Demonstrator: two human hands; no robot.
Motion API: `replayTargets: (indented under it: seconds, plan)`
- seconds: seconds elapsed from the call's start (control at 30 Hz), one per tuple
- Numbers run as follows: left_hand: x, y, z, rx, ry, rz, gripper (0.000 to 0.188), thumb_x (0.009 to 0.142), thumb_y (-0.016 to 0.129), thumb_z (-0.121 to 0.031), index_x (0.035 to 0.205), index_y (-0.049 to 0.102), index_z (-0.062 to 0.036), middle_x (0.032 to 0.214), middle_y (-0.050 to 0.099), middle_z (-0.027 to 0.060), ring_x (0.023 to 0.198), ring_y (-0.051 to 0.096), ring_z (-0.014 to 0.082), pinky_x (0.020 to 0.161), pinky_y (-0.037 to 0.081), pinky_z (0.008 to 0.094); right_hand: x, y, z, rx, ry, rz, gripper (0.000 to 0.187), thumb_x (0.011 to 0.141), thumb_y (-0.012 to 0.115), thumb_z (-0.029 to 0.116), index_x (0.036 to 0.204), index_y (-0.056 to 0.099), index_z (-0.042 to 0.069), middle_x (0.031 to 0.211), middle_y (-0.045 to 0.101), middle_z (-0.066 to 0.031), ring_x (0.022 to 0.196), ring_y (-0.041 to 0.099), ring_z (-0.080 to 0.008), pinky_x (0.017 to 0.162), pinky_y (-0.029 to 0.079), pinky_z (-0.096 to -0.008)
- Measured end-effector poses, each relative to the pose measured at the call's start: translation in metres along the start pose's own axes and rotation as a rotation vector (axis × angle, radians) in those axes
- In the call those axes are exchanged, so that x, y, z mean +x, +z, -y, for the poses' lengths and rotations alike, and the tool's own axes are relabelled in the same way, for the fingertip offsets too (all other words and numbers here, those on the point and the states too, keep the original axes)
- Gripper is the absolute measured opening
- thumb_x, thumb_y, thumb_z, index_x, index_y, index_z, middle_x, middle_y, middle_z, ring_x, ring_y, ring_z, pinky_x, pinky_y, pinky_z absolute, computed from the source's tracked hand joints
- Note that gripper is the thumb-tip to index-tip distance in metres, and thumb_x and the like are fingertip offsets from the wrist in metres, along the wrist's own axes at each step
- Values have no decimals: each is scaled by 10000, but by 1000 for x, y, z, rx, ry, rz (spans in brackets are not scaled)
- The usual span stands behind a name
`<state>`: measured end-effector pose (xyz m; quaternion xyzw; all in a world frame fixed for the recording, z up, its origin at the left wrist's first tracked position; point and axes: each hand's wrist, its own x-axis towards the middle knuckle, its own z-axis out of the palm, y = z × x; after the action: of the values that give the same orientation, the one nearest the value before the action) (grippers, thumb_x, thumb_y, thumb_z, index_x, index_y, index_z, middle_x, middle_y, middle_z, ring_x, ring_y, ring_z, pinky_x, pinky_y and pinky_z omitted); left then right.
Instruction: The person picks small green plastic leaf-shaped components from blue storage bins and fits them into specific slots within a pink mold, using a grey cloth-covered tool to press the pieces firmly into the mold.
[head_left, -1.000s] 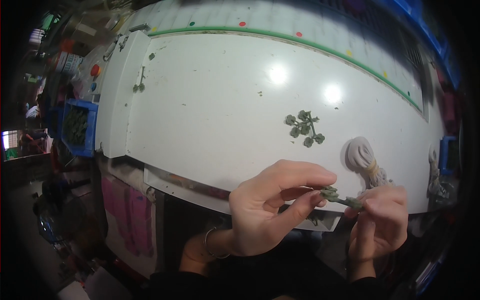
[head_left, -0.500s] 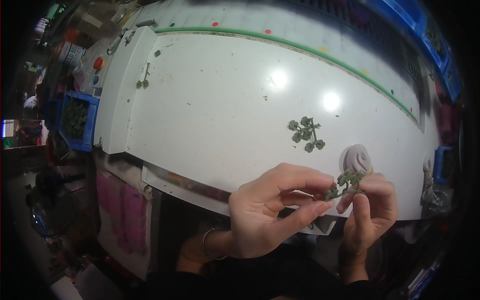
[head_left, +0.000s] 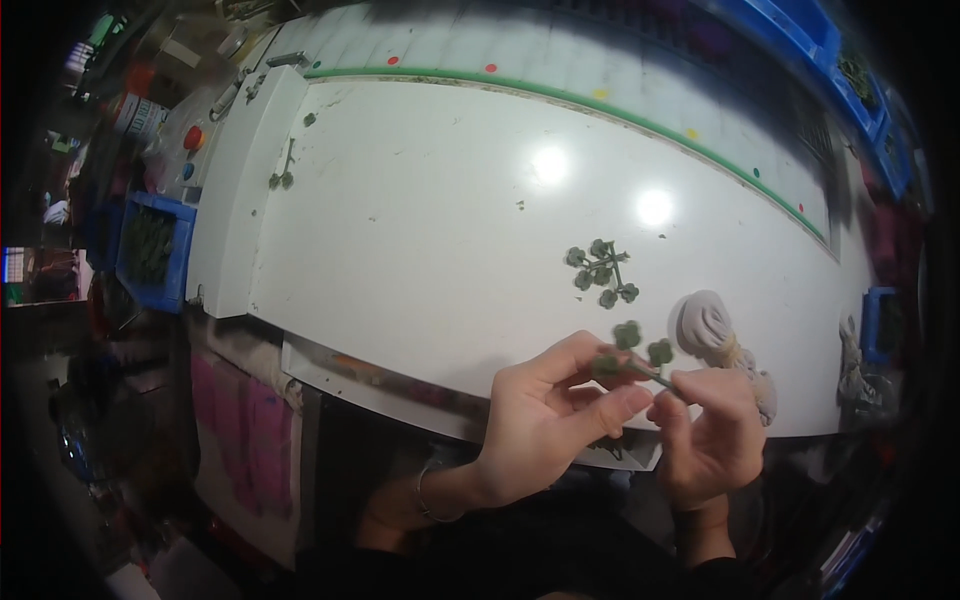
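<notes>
My right hand (head_left: pixel 715 440) pinches the stem of a small dark-green sprig (head_left: pixel 659 351) with rosette-like heads. It looks moulded, though motion blurs it. Curled around its left side, my left hand (head_left: pixel 545 425) has thumb and fingertips close together at one head; the exact contact is partly hidden. A similar green sprig with several rosettes (head_left: pixel 600 272) lies on the white worktop (head_left: pixel 430 230), just beyond my hands. Right beside my right hand is a rolled grey-white cloth bundle, perhaps gloves (head_left: pixel 706 325).
A smaller green sprig (head_left: pixel 283 180) lies at the worktop's left end, by a raised white ledge (head_left: pixel 240 210). Blue bins (head_left: pixel 178 285) hold green pieces at left and far right. A green-edged strip (head_left: pixel 560 98) with coloured dots runs along the back. A red button (head_left: pixel 193 138) sits at far left.
Both hands have shifted slightly: the left to the right, the right to the left. The sprig has turned, so its heads now point up and left. The view has moved a little.
</notes>
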<state>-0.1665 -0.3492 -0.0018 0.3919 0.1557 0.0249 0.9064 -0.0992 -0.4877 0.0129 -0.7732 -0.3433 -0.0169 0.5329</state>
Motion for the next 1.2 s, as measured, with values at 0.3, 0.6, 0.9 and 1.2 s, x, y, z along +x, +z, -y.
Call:
replayTargets:
  seconds: [0.3, 0.6, 0.9, 1.2]
  plan:
    - [2, 4, 15, -149, 0, -18, 145, 848, 617, -62, 958, 581, 26, 916, 594, 57, 818, 579, 101, 619, 447, 205, 5, 4, 1, -96, -101, 47, 269, 713, 657, -107, 967, 591, -46, 750, 627, -124, 583, 575, -141, 479, 459, -212]
    - [4, 9, 9, -124, -73, -57, 155, 844, 632, -85, 940, 587, 28, 881, 606, 60, 801, 579, 91, 621, 453, 208, 4, 1, -1, -241, -194, 85, 345, 722, 665, -77, 1048, 555, -40, 751, 624, -108, 575, 568, -168, 492, 459, -235]
    - [6, 11, 4, -98, -98, -110, 117, 830, 615, -18, 932, 571, 21, 830, 596, 59, 698, 538, 99, 629, 444, 227, 5, 2, -3, -204, -162, 89, 326, 720, 659, -84, 1030, 567, -44, 762, 624, -108, 585, 567, -166, 499, 459, -232]
    - [5, 6, 11, 31, 156, -121, 491, 816, 642, -82, 1222, 389, 27, 1110, 482, 119, 941, 512, 137, 737, 473, 275, 2, -7, 2, 504, 372, 82, 149, 760, 588, -94, 905, 554, -85, 723, 590, -129, 583, 555, -121, 482, 436, -215]
